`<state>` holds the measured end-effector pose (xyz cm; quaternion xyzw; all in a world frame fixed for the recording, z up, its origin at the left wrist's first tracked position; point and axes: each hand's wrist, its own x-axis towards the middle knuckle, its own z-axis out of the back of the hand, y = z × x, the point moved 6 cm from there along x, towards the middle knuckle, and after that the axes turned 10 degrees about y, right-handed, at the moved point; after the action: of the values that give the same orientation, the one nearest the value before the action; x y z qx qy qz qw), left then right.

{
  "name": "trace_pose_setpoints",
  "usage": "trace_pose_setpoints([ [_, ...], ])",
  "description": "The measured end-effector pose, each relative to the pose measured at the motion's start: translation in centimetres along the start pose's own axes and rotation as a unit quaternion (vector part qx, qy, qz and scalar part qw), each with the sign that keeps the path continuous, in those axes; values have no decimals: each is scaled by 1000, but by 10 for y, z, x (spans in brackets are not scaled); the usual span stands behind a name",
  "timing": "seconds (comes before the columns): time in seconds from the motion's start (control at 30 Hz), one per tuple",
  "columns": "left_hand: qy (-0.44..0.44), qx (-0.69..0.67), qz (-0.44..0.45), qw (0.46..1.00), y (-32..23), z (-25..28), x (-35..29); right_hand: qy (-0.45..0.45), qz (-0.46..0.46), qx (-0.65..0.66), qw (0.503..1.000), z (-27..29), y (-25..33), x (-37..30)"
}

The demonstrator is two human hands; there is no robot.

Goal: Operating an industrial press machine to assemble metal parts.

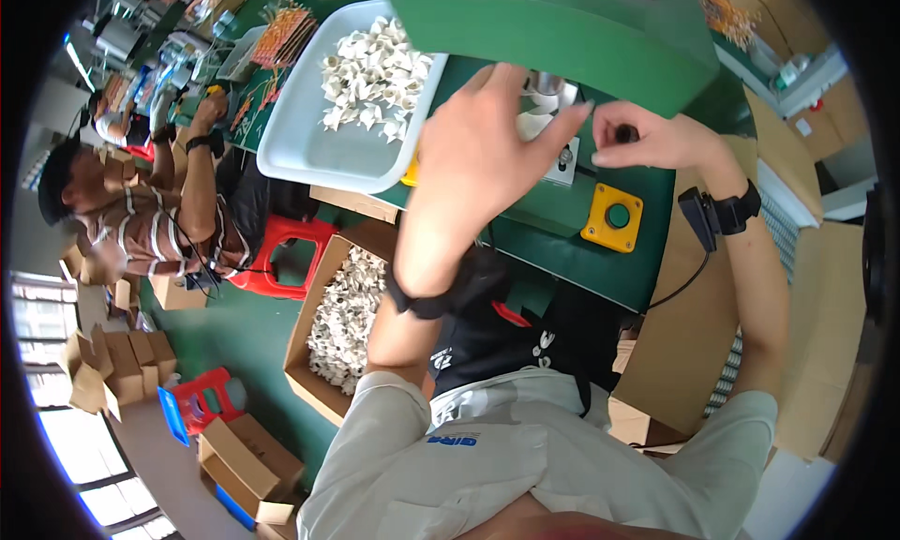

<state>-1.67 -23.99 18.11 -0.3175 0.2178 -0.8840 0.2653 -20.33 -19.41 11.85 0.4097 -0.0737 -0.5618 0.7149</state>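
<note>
My left hand (483, 146) reaches under the front of a green machine housing (553, 34), thumb stretched away from the other fingers. Some fingertips are hidden there. Between thumb and fingers show a white piece (532, 125) and a metal cylinder (546, 82) above it; I cannot tell whether the hand touches the piece. Beside them is a metal plate with bolts (563, 163). To the right, my right hand (656, 139) is closed, its fingers curled around a small dark round piece (625, 133). Each wrist wears a black strap.
A pale blue tub (281, 151) of small white parts stands left of the machine. Nearer me is a yellow box with a green button (614, 217). A carton of white parts (323, 301) stands below left. Another person (169, 217) works farther left; cardboard (680, 287) stands at right.
</note>
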Motion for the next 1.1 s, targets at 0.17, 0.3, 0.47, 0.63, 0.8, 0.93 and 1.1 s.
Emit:
trace_pose_setpoints([
  [0.17,1,-51,107,993,17,-31,-31,-190,141,-11,972,21,48,6],
  [0.3,22,19,220,975,72,0,-140,-199,201,47,958,16,80,33],
  [0.47,31,315,309,897,120,54,-226,-176,226,350,892,10,69,38],
  [0.63,-74,146,230,959,127,93,-144,-168,253,377,875,9,67,38],
  [0.8,-41,188,136,972,215,79,-45,-173,113,118,971,3,49,18],
  [0.93,120,257,202,938,274,57,-28,-186,55,85,977,5,18,-3],
  [1.1,274,252,186,909,277,35,-12,-197,26,80,977,5,-3,-6],
])
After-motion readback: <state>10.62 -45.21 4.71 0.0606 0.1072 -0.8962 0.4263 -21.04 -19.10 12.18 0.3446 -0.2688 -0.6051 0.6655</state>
